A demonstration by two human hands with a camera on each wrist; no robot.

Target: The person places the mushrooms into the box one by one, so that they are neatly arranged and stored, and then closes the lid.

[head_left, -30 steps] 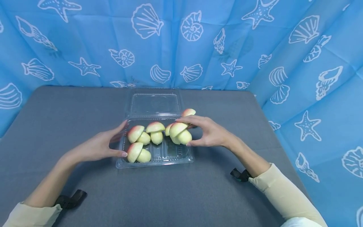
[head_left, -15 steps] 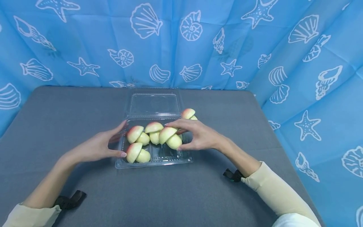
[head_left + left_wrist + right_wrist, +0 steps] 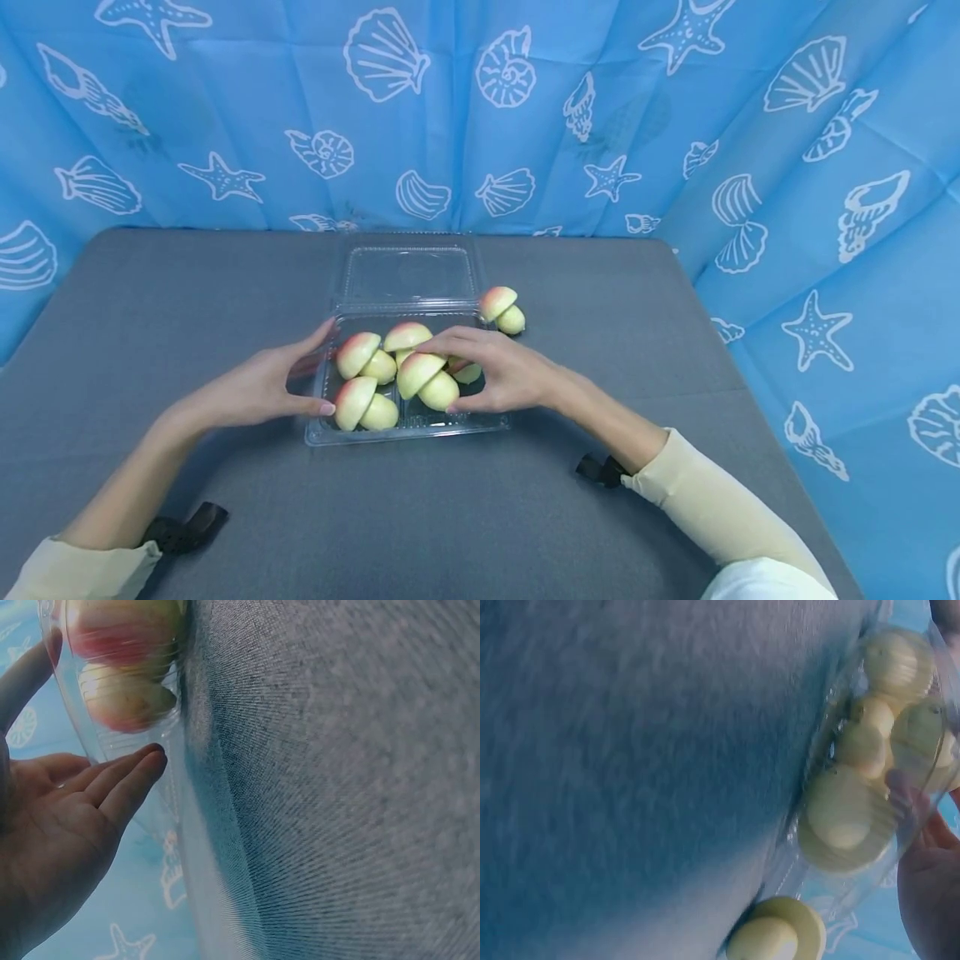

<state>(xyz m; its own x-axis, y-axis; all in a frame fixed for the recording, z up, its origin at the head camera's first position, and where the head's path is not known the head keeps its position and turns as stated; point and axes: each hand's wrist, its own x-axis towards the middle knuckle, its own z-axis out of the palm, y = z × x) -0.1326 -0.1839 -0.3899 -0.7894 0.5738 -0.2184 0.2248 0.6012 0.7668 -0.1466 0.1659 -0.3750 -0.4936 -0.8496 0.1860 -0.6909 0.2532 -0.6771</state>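
A clear plastic clamshell box (image 3: 450, 428) lies on the table, lid folded back. Between thumb and fingers my right hand (image 3: 498, 367) holds a toy mushroom (image 3: 438, 391), pale yellow with a pink-tinged cap, over the box's middle. Two mushrooms (image 3: 357, 403) lie along the box's left side; another mushroom (image 3: 407, 336) is at the back middle. A further mushroom (image 3: 468, 373) at the right is mostly hidden behind my right hand. My left hand (image 3: 258, 386) rests against the box's left wall, thumb at the front and fingers straight (image 3: 131, 787) in the left wrist view.
One more mushroom (image 3: 498, 305) lies on the table just outside the box's back right corner. The transparent lid (image 3: 408, 275) stretches toward the far edge of the grey table (image 3: 375, 525). A blue seashell curtain (image 3: 420, 125) hangs behind and to the right.
My right hand has carried its mushroom left and toward the front over the box, uncovering the mushroom outside the back right corner. My left hand stays in place.
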